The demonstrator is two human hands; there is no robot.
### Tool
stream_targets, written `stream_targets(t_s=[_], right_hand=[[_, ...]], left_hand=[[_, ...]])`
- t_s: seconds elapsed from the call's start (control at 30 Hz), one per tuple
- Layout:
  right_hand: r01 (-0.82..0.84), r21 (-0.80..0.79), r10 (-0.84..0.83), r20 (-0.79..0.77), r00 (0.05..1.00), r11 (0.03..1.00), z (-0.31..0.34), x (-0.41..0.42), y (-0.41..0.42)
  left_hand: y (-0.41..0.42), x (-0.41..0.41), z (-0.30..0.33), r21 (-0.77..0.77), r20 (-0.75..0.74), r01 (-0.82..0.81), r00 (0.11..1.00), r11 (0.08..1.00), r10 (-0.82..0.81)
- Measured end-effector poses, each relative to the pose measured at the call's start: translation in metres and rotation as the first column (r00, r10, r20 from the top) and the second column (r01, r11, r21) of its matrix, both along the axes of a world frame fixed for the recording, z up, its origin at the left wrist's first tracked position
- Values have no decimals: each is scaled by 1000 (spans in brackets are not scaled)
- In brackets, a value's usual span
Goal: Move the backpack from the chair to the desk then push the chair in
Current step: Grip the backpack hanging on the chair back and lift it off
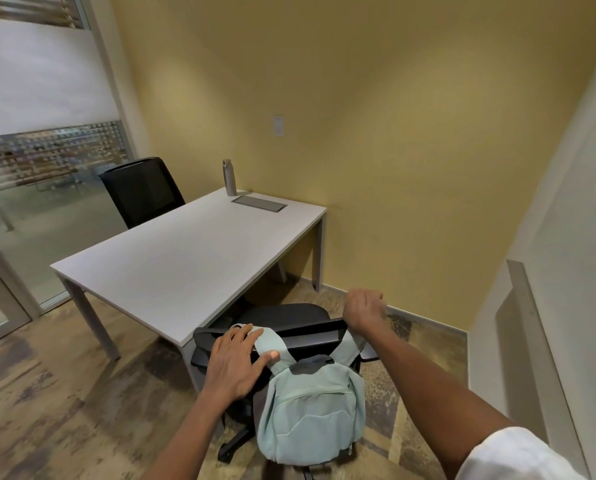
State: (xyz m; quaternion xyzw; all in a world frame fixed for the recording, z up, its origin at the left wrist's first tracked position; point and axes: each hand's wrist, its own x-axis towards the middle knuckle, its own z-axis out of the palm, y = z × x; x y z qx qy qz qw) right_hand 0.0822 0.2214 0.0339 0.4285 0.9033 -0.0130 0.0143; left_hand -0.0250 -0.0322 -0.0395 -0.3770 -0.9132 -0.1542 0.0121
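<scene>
Two bare hands over a black swivel office chair (289,315) at the near right corner of a white rectangular desk (185,258). Hanging by its straps from the top of the chair's backrest, down the back side: a pale mint-green fabric backpack (310,410), well off the floor. Left hand (235,362) spread flat across the backrest's top edge, fingers draped over one pale-green shoulder strap (268,344), thumb pressed against the strap, a loose hold rather than a closed fist. Right hand (364,308) raised just past the backrest's right end, fingers curled inward, touching nothing clearly visible; grip on the other strap impossible to confirm. On the desk's far edge, upright: a brushed-steel water bottle (229,177), just beside a grey flush cable hatch (259,203). Beyond the desk's far left side: a second black mesh-backed chair (142,190).
</scene>
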Motion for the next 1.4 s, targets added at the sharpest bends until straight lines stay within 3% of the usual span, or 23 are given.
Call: stream_targets(t_s=[0.1, 0.23, 0.47, 0.6, 0.8, 0.97, 1.17, 1.4], right_hand=[[205, -191, -241, -189, 952, 960, 10, 14, 19], [304, -263, -381, -326, 865, 916, 9, 39, 37], [313, -388, -456, -363, 813, 867, -14, 60, 38], [257, -496, -454, -330, 828, 829, -16, 69, 34], [72, -540, -265, -289, 920, 838, -27, 78, 19], [25, -522, -164, -222, 961, 853, -44, 72, 6], [-147, -416, 108, -115, 988, 898, -57, 54, -25], [-392, -561, 290, -266, 919, 729, -73, 34, -73]], left_hand=[[2, 0, 1, 13, -1, -3, 1000, 1000, 3], [8, 3, 0, 8, -15, -16, 1000, 1000, 16], [13, 13, 2, 10, -24, -29, 999, 1000, 29], [13, 16, 3, 6, -25, -30, 999, 1000, 30], [12, 17, 3, 44, -39, -9, 999, 999, 11], [8, 17, 0, 66, -66, 5, 998, 998, 0], [5, 12, 0, 64, -75, 11, 997, 998, -6], [1, 6, -1, 40, -79, 23, 997, 999, -19]])
